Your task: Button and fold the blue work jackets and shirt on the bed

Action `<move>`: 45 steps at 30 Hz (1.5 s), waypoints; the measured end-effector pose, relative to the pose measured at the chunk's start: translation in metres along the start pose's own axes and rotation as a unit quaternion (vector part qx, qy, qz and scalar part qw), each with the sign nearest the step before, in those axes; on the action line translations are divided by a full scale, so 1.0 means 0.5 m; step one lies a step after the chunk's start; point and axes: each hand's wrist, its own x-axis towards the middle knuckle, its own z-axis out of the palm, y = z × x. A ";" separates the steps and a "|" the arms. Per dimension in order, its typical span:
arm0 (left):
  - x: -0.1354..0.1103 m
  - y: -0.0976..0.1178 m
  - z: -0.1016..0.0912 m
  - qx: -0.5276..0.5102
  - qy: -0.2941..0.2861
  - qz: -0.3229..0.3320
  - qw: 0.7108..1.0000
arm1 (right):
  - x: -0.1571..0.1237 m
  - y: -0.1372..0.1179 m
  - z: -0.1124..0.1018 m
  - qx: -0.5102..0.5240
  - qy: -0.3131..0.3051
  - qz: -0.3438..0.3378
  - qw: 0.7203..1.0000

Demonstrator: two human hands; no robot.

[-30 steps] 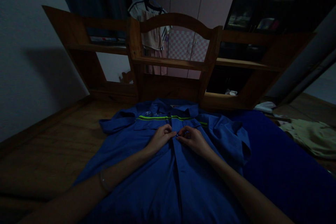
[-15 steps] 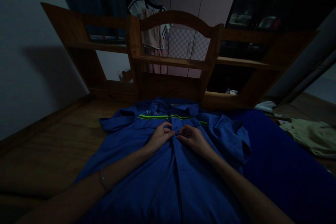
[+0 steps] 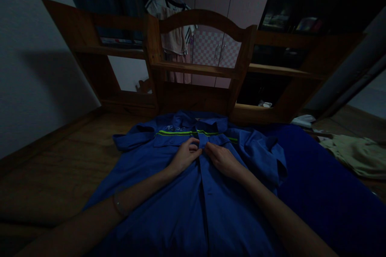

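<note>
shirt placket edge (image 3: 205, 180) between hands (image 3: 184, 157) (image 3: 225, 161)

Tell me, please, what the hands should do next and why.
Perhaps press down the long blue fabric strip on the front of the blue short-sleeved shirt, since the bare left hand and bare right hand nearly meet over it and its edge below them looks loose.

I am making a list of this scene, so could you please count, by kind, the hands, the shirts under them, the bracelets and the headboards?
Hands: 2, left hand and right hand
Shirts under them: 1 blue shirt
Bracelets: 1 thin bracelet
Headboards: 1 wooden headboard
Total: 5
</note>
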 end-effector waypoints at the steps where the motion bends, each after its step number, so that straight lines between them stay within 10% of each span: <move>1: 0.000 0.002 0.001 0.002 0.000 0.003 1.000 | 0.001 0.003 -0.001 0.019 -0.001 0.005 1.000; 9: 0.001 0.009 0.008 0.059 -0.006 0.034 0.998 | 0.009 0.020 -0.009 0.163 -0.022 0.016 0.986; 45: 0.007 0.015 -0.015 0.127 -0.017 0.032 0.991 | 0.004 0.014 -0.006 0.178 -0.011 0.048 0.983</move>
